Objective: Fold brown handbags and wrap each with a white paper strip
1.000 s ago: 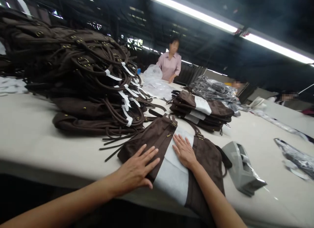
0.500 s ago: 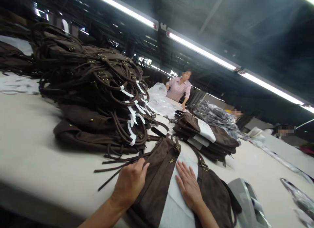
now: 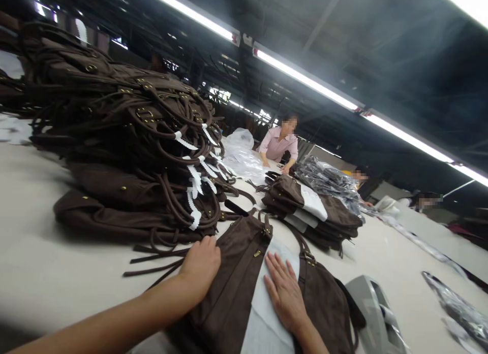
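Observation:
A dark brown handbag point(image 3: 224, 288) lies on the table in front of me, with a strip of white paper point(image 3: 263, 313) across its middle. My right hand point(image 3: 285, 290) rests flat on this paper, fingers stretched out. At the bag's left edge, my left hand point(image 3: 201, 267) is closed with its fingers curled under; what they hold, if anything, is hidden. Thin brown straps point(image 3: 158, 267) stick out to the left of that hand. The bag's handles point(image 3: 301, 239) and small brass-coloured fittings show at its far end.
A tall heap of brown bags point(image 3: 114, 115) with white-wrapped handles stands at left. Beyond my bag is a lower stack point(image 3: 316, 212). A grey tape dispenser point(image 3: 371, 303) sits at right. Plastic-wrapped goods point(image 3: 328, 179) lie farther off, near a person in a pink shirt point(image 3: 278, 143).
My left hand has shifted up along the bag's left edge, its forearm now lying lower and more sideways. My right hand stays flat on the paper. The view has turned slightly right.

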`<state>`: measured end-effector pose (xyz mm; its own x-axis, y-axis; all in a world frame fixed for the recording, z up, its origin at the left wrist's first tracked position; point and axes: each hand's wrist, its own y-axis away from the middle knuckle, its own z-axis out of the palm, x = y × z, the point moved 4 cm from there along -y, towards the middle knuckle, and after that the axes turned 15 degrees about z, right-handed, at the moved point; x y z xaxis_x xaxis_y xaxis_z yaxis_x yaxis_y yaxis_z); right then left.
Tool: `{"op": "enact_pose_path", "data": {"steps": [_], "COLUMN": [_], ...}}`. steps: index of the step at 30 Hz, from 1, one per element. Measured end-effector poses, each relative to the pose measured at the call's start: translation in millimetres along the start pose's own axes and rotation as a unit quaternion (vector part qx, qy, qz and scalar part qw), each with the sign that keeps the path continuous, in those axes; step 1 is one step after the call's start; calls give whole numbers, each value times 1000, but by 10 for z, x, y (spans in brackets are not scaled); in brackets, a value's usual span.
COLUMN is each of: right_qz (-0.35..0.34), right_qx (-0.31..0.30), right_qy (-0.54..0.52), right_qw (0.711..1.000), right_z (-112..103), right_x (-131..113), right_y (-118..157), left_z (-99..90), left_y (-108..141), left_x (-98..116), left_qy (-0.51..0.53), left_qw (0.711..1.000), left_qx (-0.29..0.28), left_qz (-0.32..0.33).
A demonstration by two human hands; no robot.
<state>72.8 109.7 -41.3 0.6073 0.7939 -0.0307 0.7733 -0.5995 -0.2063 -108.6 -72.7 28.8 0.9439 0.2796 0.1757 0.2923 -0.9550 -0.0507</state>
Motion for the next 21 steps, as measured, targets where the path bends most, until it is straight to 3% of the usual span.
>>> {"op": "enact_pose_path", "data": {"steps": [3, 7, 12, 17, 21], "right_qz": [2, 8, 10, 12, 11], "right_qx": [-1, -9, -10, -11, -12], "right_qy": [-10, -15, -23, -30, -26], "right_qw": [1000, 1000, 1000, 999, 1000], "right_z": [-16, -24, -59, -69, -39], "right_x": [-11, -16, -28, -35, -21], "right_y": [1, 3, 4, 6, 7], "left_z": [-120, -101, 187, 515, 669], "left_y": [-309, -745, -1023, -1086, -1123], "left_x": [175, 139, -103, -351, -479], "left_qy": [21, 46, 124, 219, 223], "left_qw": [1000, 997, 984, 962, 959], "left_qx": [9, 49, 90, 59, 22], "left_qz": [10, -33, -92, -151, -172]}}
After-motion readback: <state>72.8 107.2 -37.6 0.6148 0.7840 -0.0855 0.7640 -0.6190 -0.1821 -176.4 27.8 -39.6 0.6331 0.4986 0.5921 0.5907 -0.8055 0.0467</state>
